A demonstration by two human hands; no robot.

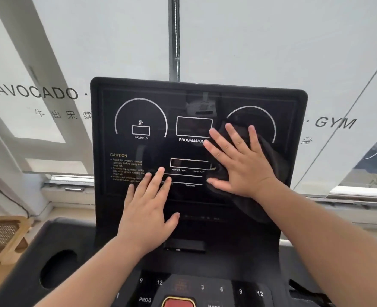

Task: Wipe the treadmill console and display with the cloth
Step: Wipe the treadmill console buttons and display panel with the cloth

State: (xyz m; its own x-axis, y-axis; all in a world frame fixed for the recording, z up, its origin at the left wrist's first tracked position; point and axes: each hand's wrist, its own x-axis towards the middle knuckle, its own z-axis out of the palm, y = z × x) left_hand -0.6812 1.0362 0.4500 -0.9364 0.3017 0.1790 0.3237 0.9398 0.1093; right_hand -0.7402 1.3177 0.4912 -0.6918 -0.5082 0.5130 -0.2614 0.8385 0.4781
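The black treadmill display panel stands upright ahead of me, with white dial arcs and boxes printed on it. My right hand lies flat with spread fingers on a dark cloth, pressing it against the panel's right-centre part. The cloth hangs down below my palm. My left hand rests flat with straight fingers on the lower middle of the panel and holds nothing. The console's button deck, with numbers and a red button, lies below my forearms.
A cup holder hole sits in the console's left wing. Behind the panel is a frosted window with "AVOCADO" and "GYM" lettering and a vertical frame bar. A wooden rack stands on the floor at the left.
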